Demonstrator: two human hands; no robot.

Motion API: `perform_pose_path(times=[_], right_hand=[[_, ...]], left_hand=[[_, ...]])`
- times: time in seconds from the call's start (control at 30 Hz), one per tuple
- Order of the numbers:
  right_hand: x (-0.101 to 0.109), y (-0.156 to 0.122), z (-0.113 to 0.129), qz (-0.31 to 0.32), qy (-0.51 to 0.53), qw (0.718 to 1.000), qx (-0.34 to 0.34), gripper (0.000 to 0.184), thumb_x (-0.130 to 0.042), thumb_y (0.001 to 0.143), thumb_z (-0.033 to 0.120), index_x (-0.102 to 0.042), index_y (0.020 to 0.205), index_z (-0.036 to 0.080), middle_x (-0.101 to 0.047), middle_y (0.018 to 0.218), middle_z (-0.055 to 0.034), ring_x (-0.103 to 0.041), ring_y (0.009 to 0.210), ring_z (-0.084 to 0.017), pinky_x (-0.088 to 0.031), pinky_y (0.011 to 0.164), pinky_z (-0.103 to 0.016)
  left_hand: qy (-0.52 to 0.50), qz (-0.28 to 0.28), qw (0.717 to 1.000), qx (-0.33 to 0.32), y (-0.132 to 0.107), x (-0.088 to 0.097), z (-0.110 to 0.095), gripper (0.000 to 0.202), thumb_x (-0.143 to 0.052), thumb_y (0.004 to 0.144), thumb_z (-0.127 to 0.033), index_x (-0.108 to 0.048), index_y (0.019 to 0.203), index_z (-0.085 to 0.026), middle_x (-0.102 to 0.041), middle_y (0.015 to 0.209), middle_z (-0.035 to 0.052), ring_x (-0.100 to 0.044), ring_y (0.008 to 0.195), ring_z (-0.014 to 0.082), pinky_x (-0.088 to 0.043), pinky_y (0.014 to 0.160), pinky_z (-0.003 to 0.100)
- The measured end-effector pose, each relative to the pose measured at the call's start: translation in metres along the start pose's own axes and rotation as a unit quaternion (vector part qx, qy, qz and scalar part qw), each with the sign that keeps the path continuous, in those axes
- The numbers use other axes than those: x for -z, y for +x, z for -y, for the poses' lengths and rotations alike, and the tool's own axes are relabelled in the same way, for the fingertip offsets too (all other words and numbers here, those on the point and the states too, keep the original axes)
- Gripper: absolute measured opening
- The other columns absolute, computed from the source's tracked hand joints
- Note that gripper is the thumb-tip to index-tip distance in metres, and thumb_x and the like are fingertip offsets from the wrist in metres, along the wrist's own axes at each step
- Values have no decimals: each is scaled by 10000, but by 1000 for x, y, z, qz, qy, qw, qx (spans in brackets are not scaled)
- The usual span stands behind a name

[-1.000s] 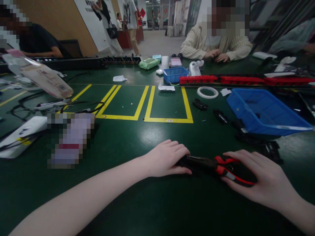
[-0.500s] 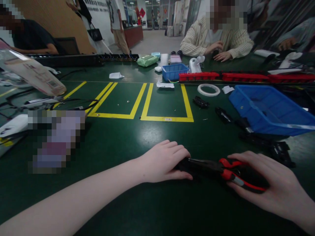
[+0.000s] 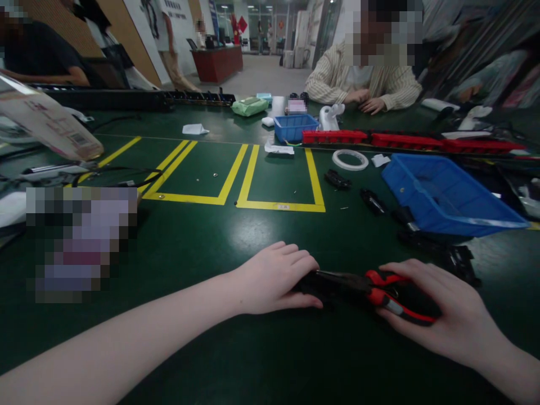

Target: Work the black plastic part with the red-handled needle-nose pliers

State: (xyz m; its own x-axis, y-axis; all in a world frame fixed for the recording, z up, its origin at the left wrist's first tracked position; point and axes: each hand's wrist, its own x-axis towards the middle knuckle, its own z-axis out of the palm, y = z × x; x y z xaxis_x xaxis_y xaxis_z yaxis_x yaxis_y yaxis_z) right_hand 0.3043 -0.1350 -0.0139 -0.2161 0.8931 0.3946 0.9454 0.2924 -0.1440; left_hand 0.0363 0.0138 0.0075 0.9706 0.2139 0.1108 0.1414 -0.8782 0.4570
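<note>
My right hand (image 3: 439, 315) is closed around the red and black handles of long-nose pliers (image 3: 379, 288). The pliers' dark jaws point left, and their tip reaches the fingers of my left hand (image 3: 278, 278). Under that left hand, a black part (image 3: 310, 281) is held down against the green table; the hand covers most of it, so its exact kind is not clear. Both hands are low over the near middle of the table.
Beyond my right hand lie several black parts (image 3: 373, 201) and a blue bin (image 3: 451, 194). A white tape roll (image 3: 350, 160) and red strips (image 3: 405, 142) sit farther back. Yellow tape (image 3: 280, 206) marks the green table (image 3: 202, 247). Across it sits a person in a striped shirt (image 3: 329, 73).
The whole view has shifted slightly, so the table and both hands appear a little farther left. My grip on the pliers and the black part looks the same.
</note>
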Motion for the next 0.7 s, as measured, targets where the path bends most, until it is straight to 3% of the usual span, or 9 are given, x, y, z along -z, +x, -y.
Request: perform_pose_path(times=[0.5, 0.7], right_hand=[[0, 3, 10, -6, 19, 999, -39, 401, -596, 799, 440, -540, 1140, 236, -646, 1000, -67, -649, 847, -227, -535, 715, -395], [2, 4, 7, -11, 24, 999, -44, 407, -603, 794, 412, -510, 1159, 257, -630, 1021, -79, -635, 862, -249, -529, 724, -435]], left_hand=[[1, -6, 1000, 1, -1, 0, 0, 379, -611, 866, -492, -574, 1032, -153, -641, 963, 29, -581, 833, 176, -423, 713, 278], [-1, -9, 1000, 4, -1, 0, 0, 389, -622, 857, -491, -578, 1029, -144, -648, 964, 38, -589, 834, 178, -428, 710, 277]])
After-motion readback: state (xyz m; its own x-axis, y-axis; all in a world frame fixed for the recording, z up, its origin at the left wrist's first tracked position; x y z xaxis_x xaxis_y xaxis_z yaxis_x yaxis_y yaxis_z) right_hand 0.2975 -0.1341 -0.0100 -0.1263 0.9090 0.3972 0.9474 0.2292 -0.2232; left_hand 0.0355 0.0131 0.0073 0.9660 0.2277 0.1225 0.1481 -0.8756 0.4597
